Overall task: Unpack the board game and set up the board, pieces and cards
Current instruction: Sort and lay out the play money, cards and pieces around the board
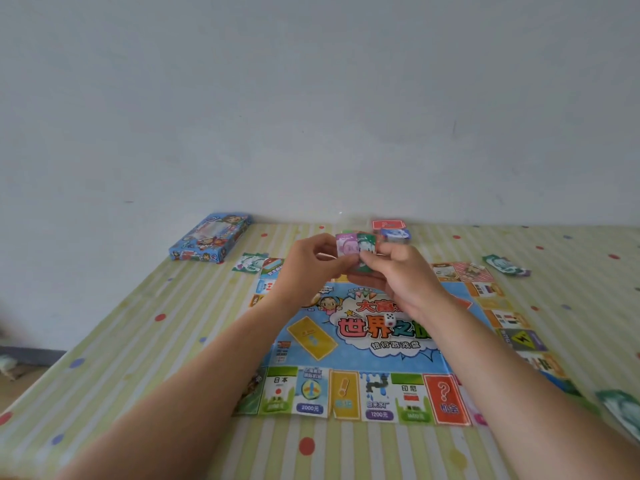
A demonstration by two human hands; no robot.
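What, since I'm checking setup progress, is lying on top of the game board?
One white die rests at the centre of the board. The left hand and right hand pinch small picture cards above it; hands and forearms hide part of the far half.

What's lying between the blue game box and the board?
In the head view, green play money lies between the game box and the board, by its far-left corner.

Die (390, 319) on board (304, 362), card stacks (388, 224) behind
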